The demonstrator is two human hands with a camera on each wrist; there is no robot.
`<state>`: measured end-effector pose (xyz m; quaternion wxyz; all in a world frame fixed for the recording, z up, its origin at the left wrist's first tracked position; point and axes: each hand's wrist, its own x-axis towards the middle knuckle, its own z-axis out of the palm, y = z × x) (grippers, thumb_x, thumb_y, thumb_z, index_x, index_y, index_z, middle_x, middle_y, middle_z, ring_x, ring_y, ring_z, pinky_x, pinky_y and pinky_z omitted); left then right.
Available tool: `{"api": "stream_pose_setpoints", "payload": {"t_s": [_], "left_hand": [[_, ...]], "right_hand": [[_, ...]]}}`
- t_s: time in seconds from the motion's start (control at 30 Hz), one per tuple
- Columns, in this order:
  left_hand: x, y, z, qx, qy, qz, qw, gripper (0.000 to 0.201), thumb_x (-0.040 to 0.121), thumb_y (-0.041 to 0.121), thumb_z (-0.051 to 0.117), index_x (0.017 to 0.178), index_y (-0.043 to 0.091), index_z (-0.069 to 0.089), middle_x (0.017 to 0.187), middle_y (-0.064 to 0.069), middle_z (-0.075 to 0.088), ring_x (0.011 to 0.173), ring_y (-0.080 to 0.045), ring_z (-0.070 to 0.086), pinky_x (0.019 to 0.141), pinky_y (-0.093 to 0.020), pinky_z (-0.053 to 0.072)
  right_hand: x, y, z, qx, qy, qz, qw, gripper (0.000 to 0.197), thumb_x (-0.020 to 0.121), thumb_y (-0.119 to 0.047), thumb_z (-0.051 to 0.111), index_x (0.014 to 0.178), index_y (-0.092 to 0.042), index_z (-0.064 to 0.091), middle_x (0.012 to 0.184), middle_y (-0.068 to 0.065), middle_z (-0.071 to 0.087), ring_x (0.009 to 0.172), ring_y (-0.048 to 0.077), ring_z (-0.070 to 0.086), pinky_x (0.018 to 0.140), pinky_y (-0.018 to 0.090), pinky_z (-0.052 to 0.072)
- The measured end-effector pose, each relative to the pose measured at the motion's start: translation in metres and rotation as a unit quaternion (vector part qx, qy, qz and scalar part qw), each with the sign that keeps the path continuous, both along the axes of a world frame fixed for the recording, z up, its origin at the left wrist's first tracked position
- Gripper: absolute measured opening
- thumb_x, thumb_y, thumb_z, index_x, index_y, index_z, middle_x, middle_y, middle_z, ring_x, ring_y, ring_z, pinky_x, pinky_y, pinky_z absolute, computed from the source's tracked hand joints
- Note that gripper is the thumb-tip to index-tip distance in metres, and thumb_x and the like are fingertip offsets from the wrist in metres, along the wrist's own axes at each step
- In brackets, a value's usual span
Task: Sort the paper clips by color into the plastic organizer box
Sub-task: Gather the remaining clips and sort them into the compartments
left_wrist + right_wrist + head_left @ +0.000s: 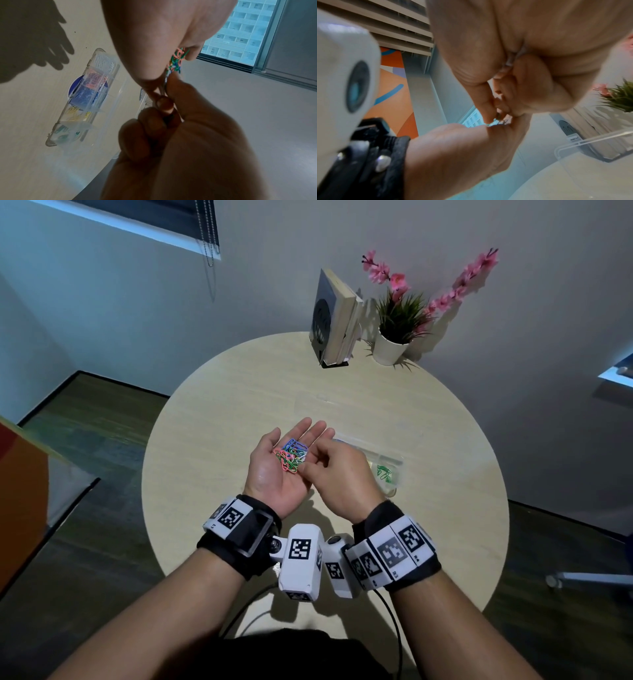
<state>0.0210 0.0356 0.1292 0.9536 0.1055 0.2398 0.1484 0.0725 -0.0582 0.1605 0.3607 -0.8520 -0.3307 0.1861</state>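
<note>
My left hand lies palm up over the round table, fingers relaxed, carrying a tangled pile of paper clips in blue, green, pink and white. My right hand reaches in from the right, its thumb and forefinger pinching one clip at the pile's near edge; its colour is unclear. The clear organizer box sits on the table just right of my hands, partly hidden by the right hand. The left wrist view shows the box with white, pink, blue, yellow and green clips in separate compartments, and the held pile.
The box's clear lid lies open behind the hands. Upright books in a stand and a potted plant stand at the table's far edge. Bare tabletop lies to the left. A cable hangs at the near edge.
</note>
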Motion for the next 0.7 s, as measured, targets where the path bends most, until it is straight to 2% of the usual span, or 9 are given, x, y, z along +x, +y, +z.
{"api": "stream_pose_setpoints", "payload": {"t_s": [0.1,0.2,0.23,0.33,0.4,0.47,0.57,0.63,0.7], "left_hand": [[0.002,-0.001,-0.005,-0.006,-0.003,-0.001,1.0,0.043,0.098,0.032,0.032,0.114,0.002,0.058,0.115,-0.02,0.066,0.101,-0.035,0.067,0.093,-0.046,0.05],[0.005,-0.001,-0.01,-0.021,-0.007,0.006,1.0,0.042,0.097,0.029,0.033,0.11,-0.001,0.059,0.108,-0.023,0.067,0.097,-0.037,0.068,0.091,-0.049,0.052],[0.006,-0.001,-0.012,-0.026,-0.007,0.007,1.0,0.041,0.097,0.028,0.033,0.109,-0.002,0.059,0.108,-0.023,0.067,0.098,-0.037,0.068,0.09,-0.05,0.051],[0.009,0.0,-0.016,-0.027,0.0,0.0,1.0,0.041,0.097,0.027,0.034,0.11,-0.001,0.06,0.11,-0.022,0.067,0.103,-0.037,0.066,0.094,-0.051,0.047],[0.011,0.0,-0.018,-0.031,-0.001,-0.003,0.999,0.041,0.097,0.027,0.034,0.11,-0.001,0.06,0.111,-0.021,0.067,0.103,-0.037,0.066,0.093,-0.05,0.048],[0.015,0.001,-0.02,-0.037,0.0,-0.005,0.999,0.04,0.097,0.026,0.034,0.112,-0.001,0.06,0.112,-0.021,0.067,0.105,-0.037,0.065,0.093,-0.05,0.048],[0.02,0.001,-0.022,-0.037,0.009,-0.005,0.999,0.04,0.097,0.025,0.034,0.111,-0.001,0.06,0.111,-0.021,0.067,0.105,-0.037,0.065,0.093,-0.049,0.049],[0.022,0.002,-0.025,-0.038,0.012,-0.003,0.999,0.039,0.096,0.025,0.034,0.11,-0.001,0.06,0.11,-0.021,0.067,0.103,-0.037,0.066,0.092,-0.048,0.05],[0.023,0.003,-0.027,-0.037,0.013,-0.002,0.999,0.038,0.096,0.025,0.035,0.11,0.0,0.06,0.109,-0.021,0.067,0.104,-0.037,0.065,0.092,-0.047,0.05]], "right_hand": [[0.003,-0.004,-0.002,0.034,0.046,-0.006,0.998,0.02,0.081,-0.015,0.066,0.065,-0.018,0.053,0.057,-0.008,0.05,0.055,0.01,0.043,0.054,0.025,0.034],[0.012,-0.013,-0.006,0.102,0.178,-0.04,0.978,0.021,0.079,-0.012,0.064,0.062,-0.02,0.054,0.053,-0.008,0.046,0.047,0.011,0.038,0.048,0.025,0.032],[0.018,-0.017,-0.008,0.131,0.235,-0.061,0.961,0.023,0.08,-0.009,0.06,0.061,-0.021,0.053,0.052,-0.005,0.046,0.045,0.012,0.036,0.043,0.022,0.029],[0.043,-0.032,-0.013,0.207,0.393,-0.135,0.886,0.026,0.088,0.004,0.046,0.068,-0.013,0.047,0.058,0.006,0.048,0.045,0.014,0.037,0.038,0.017,0.026],[0.066,-0.044,-0.021,0.225,0.431,-0.188,0.853,0.026,0.088,0.006,0.042,0.067,-0.01,0.045,0.064,0.011,0.052,0.047,0.016,0.041,0.037,0.018,0.032],[0.092,-0.055,-0.035,0.208,0.408,-0.23,0.859,0.029,0.085,0.01,0.041,0.065,-0.011,0.042,0.064,0.013,0.052,0.047,0.017,0.042,0.037,0.02,0.034],[0.128,-0.067,-0.061,0.116,0.312,-0.272,0.903,0.03,0.082,0.014,0.039,0.067,-0.011,0.046,0.064,0.013,0.051,0.047,0.019,0.045,0.041,0.025,0.039],[0.151,-0.073,-0.083,0.021,0.247,-0.29,0.924,0.026,0.084,0.009,0.043,0.07,-0.008,0.056,0.069,0.017,0.057,0.052,0.025,0.054,0.053,0.036,0.052],[0.171,-0.076,-0.101,-0.069,0.195,-0.287,0.935,0.019,0.084,-0.001,0.052,0.072,-0.005,0.067,0.078,0.02,0.067,0.067,0.034,0.066,0.074,0.047,0.058]]}}
